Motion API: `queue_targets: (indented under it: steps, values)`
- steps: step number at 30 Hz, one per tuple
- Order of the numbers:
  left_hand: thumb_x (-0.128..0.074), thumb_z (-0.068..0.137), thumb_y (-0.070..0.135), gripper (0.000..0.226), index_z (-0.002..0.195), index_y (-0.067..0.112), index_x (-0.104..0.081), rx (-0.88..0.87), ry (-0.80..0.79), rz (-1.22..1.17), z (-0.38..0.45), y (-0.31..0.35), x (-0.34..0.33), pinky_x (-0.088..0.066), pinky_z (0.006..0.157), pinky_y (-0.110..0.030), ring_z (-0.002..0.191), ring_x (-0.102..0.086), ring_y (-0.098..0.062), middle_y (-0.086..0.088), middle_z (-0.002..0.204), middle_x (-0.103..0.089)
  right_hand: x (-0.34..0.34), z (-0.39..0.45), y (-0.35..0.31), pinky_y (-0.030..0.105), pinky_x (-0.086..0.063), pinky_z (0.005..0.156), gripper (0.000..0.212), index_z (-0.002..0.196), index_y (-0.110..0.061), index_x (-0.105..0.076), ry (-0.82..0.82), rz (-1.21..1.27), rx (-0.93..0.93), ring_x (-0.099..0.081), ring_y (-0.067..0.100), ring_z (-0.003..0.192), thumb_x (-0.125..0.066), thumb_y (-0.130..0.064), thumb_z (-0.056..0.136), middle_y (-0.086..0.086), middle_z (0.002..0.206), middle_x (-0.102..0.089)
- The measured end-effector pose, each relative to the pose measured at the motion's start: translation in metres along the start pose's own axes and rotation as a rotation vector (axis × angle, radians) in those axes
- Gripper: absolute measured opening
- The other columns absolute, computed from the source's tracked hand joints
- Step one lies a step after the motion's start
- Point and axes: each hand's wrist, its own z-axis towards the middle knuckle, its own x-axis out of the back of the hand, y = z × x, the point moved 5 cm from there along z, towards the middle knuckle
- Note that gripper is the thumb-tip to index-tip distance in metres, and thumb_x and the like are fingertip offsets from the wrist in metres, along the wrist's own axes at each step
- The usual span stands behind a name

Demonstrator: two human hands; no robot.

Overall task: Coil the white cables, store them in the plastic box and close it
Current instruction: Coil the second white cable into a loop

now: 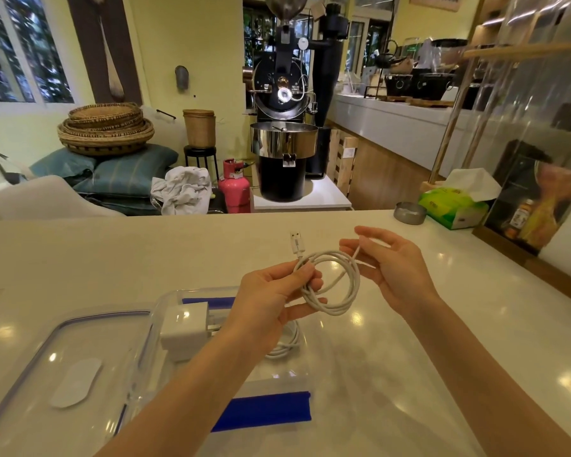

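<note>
Pinched between thumb and fingers, the left hand (277, 288) has a closed grip on the gathered loops of a white cable (332, 282), holding the coil upright in the air above the counter (80, 252) with the USB plug (296, 240) poking up just past the fingertips. Opposite it, the right hand (389, 262) is mostly open, its fingers loosely curled, and the free tail of the cable runs across its palm; whether it truly pinches the tail or only guides it I cannot tell. Below and to the left sits the clear plastic box (244, 390) with blue clips, open, already holding a white charger block (185, 331) and what looks like another coiled white cable (285, 344) partly hidden under the left wrist. Its lid (47, 367) lies flat beside it on the left, touching or nearly touching the box wall. In my judgement the coiling is almost finished, with only the short tail left to wrap. Trouble would come from slackening the left pinch: the loops are springy and unsecured, so they would fan open and tangle. A loose tail could also hang over the box rim and keep the lid from seating.
</note>
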Motion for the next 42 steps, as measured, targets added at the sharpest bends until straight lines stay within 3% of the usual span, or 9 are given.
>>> queue_targets:
  steps: [6, 10, 15, 21, 24, 28, 33, 42]
  values:
    - [-0.060, 0.081, 0.007, 0.015, 0.092, 0.004, -0.070, -0.015, 0.063, 0.052, 0.001, 0.001, 0.004, -0.059, 0.062, -0.030, 0.065, -0.070, -0.014, -0.007, 0.071, -0.073, -0.011, -0.004, -0.007, 0.025, -0.057, 0.052, 0.024, 0.114, -0.019, -0.046, -0.075, -0.202, 0.049, -0.069, 0.014, 0.064, -0.051, -0.014, 0.091, 0.002, 0.085, -0.071]
    - [-0.061, 0.080, 0.006, 0.013, 0.090, 0.005, -0.069, -0.035, 0.117, 0.048, 0.003, 0.003, 0.009, -0.060, 0.065, -0.032, 0.069, -0.072, -0.016, -0.007, 0.071, -0.074, -0.019, -0.011, -0.007, 0.019, -0.054, 0.051, 0.016, 0.106, -0.011, -0.057, -0.196, -0.260, 0.069, -0.070, 0.013, 0.065, -0.050, -0.013, 0.091, 0.003, 0.086, -0.071]
    - [-0.059, 0.082, 0.007, 0.010, 0.086, 0.006, -0.069, -0.091, 0.178, 0.005, 0.005, 0.009, 0.016, -0.059, 0.070, -0.033, 0.069, -0.071, -0.014, -0.004, 0.067, -0.073, -0.009, -0.013, -0.003, 0.024, -0.057, 0.053, 0.018, 0.091, -0.017, -0.066, -0.127, -0.190, 0.086, -0.069, 0.015, 0.060, -0.051, -0.009, 0.090, 0.010, 0.073, -0.067]
    - [-0.058, 0.083, 0.003, 0.010, 0.084, 0.000, -0.067, -0.048, 0.185, -0.151, 0.008, 0.015, 0.024, -0.059, 0.061, -0.027, 0.063, -0.070, -0.015, -0.009, 0.066, -0.071, 0.001, -0.018, -0.005, 0.020, -0.050, 0.043, 0.021, 0.093, -0.020, -0.067, -0.134, -0.125, 0.182, -0.069, 0.017, 0.061, -0.051, -0.008, 0.089, -0.001, 0.062, -0.068]
    - [-0.059, 0.082, 0.004, 0.010, 0.085, 0.001, -0.068, -0.032, 0.187, -0.133, 0.009, 0.015, 0.025, -0.059, 0.060, -0.026, 0.063, -0.070, -0.015, -0.008, 0.066, -0.072, -0.008, -0.023, -0.014, 0.021, -0.050, 0.045, 0.024, 0.094, -0.025, -0.066, -0.205, -0.250, 0.319, -0.069, 0.016, 0.061, -0.050, -0.007, 0.089, -0.005, 0.066, -0.071]
    - [-0.060, 0.080, 0.004, 0.009, 0.083, 0.003, -0.068, -0.046, 0.188, -0.095, 0.008, 0.013, 0.023, -0.059, 0.060, -0.026, 0.063, -0.071, -0.014, -0.007, 0.066, -0.073, -0.021, -0.029, -0.025, 0.019, -0.051, 0.048, 0.012, 0.087, -0.022, -0.058, -0.235, -0.491, 0.484, -0.068, 0.013, 0.060, -0.058, -0.011, 0.084, -0.006, 0.075, -0.071]
    - [-0.060, 0.081, 0.005, 0.009, 0.083, 0.006, -0.069, -0.059, 0.167, -0.052, 0.006, 0.008, 0.017, -0.059, 0.067, -0.029, 0.066, -0.070, -0.013, -0.004, 0.065, -0.073, -0.030, -0.035, -0.034, 0.009, -0.047, 0.054, 0.010, 0.084, -0.014, -0.072, -0.229, -0.805, 0.704, -0.062, 0.014, 0.064, -0.070, -0.009, 0.075, -0.014, 0.076, -0.057]
    - [-0.061, 0.081, 0.008, 0.013, 0.091, 0.010, -0.069, -0.114, 0.235, 0.012, 0.000, 0.007, 0.014, -0.057, 0.076, -0.034, 0.071, -0.071, -0.015, -0.005, 0.076, -0.074, -0.038, -0.034, -0.037, 0.008, -0.046, 0.054, 0.007, 0.080, -0.008, -0.074, -0.186, -0.959, 0.660, -0.059, 0.016, 0.063, -0.073, -0.010, 0.073, -0.017, 0.073, -0.046]
